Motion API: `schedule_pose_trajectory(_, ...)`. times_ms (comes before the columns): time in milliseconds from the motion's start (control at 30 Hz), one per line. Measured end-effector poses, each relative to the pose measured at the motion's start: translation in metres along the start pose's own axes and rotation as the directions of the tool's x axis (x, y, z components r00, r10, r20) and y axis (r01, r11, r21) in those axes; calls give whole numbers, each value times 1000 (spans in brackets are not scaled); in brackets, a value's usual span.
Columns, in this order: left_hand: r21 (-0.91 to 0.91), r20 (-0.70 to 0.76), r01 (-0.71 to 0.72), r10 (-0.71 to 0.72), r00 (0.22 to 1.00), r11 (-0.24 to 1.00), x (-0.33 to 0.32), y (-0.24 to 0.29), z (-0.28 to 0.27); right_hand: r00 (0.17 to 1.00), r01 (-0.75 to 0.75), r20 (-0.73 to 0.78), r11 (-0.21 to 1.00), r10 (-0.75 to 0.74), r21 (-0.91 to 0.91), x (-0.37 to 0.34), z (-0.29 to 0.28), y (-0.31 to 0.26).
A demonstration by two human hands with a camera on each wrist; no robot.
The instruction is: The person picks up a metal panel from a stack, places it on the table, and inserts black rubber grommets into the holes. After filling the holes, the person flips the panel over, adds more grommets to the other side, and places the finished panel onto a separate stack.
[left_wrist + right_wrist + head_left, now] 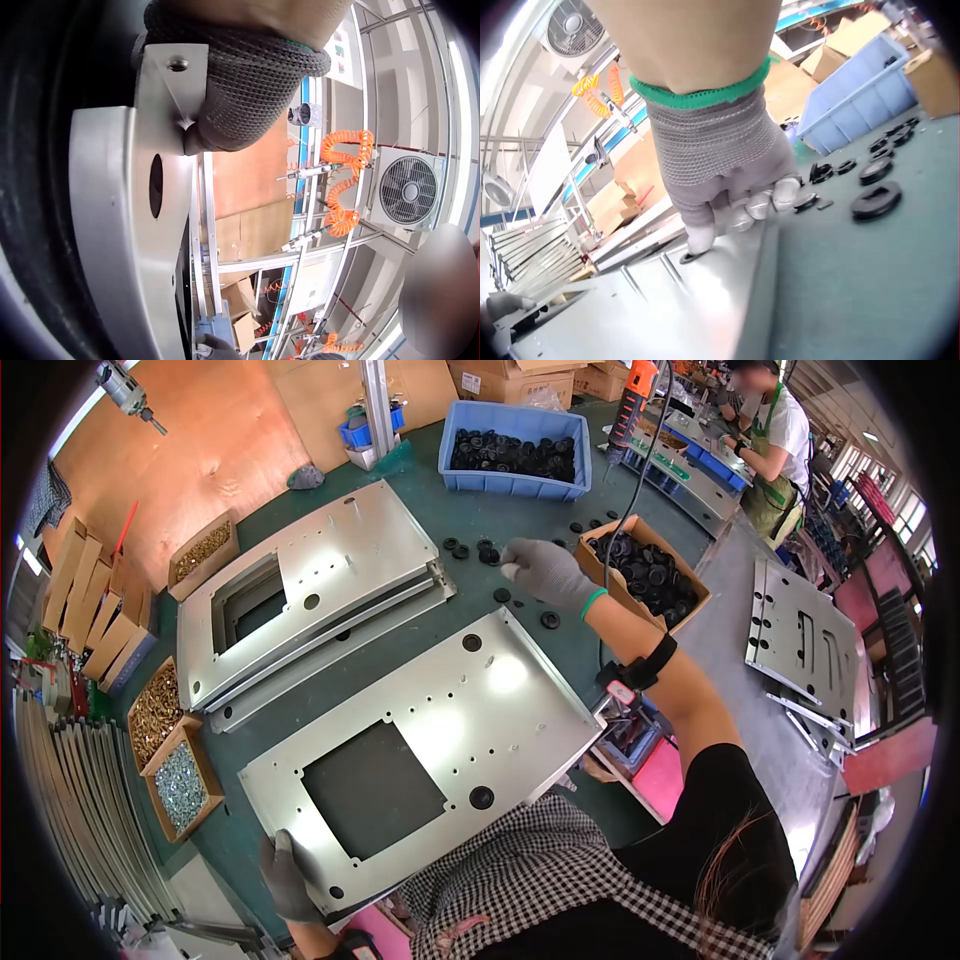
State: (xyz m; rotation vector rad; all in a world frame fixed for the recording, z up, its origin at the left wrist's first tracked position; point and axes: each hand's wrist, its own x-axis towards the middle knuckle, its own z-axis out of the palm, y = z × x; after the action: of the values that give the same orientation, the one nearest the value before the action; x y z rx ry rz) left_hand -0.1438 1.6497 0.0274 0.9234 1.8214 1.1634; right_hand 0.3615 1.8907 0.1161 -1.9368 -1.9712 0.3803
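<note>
A flat silver sheet-metal panel [400,705] with a large rectangular cutout lies in front of me. Black rubber grommets [481,798] sit in some of its round holes. My gloved left hand [288,878] grips the panel's near left corner, thumb on top; in the left wrist view the glove [251,101] wraps the folded metal edge [112,225]. Beyond the panel's far right corner, my gloved right hand [548,572] reaches over the table, fingertips beside loose grommets [489,556]. Its fingers [739,217] are loosely bent, and no held part shows among them.
More grommets fill a blue bin [460,485] and a cardboard box [690,615]. Stacked panels [350,570] lie at back left, beside boxes of small brass [155,725] and silver hardware [185,792]. An orange power screwdriver [632,405] hangs overhead. Another person [785,450] works at back right.
</note>
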Motion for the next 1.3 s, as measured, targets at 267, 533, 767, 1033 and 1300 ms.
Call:
schedule_pose_trajectory(267,-74,49,-43,46,998,996,-4,14,6,978,-183,37,931,205,-315,13,8,50)
schedule_pose_trajectory(533,-329,140,-27,77,987,944,-20,11,-2,976,-128,-140,956,169,266,13,-13,20)
schedule_pose_trajectory(767,-478,101,-25,84,991,878,-51,54,10,989,3,149,990,18,-141,20,2,37)
schedule_pose_trajectory(1033,-382,104,-68,116,988,922,-38,26,-1,987,-6,-161,994,-11,-107,13,13,25)
schedule_pose_trajectory(1300,-654,207,95,56,977,750,-44,47,30,928,324,-77,687,-365,650,-114,21,-143)
